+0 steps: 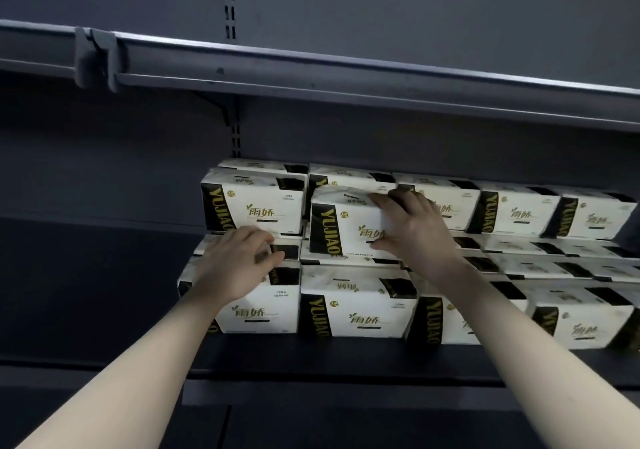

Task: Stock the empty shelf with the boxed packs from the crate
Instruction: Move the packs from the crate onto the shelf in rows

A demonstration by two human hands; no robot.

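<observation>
White packs with black-and-gold YUJIAO bands stand stacked two high on a dark shelf (346, 355). My right hand (415, 230) grips one pack (343, 226) by its right end, on top of the lower front row and in front of the upper row. My left hand (239, 261) rests with bent fingers on the top of the leftmost lower pack (256, 310), just under the upper left pack (256, 206). More packs (519, 211) fill the rows to the right. The crate is out of view.
An upper shelf (346, 77) with a metal rail juts out above the stack. Left of the packs, the dark shelf bay (104, 275) holds nothing. A slotted upright (235, 133) runs down the back panel.
</observation>
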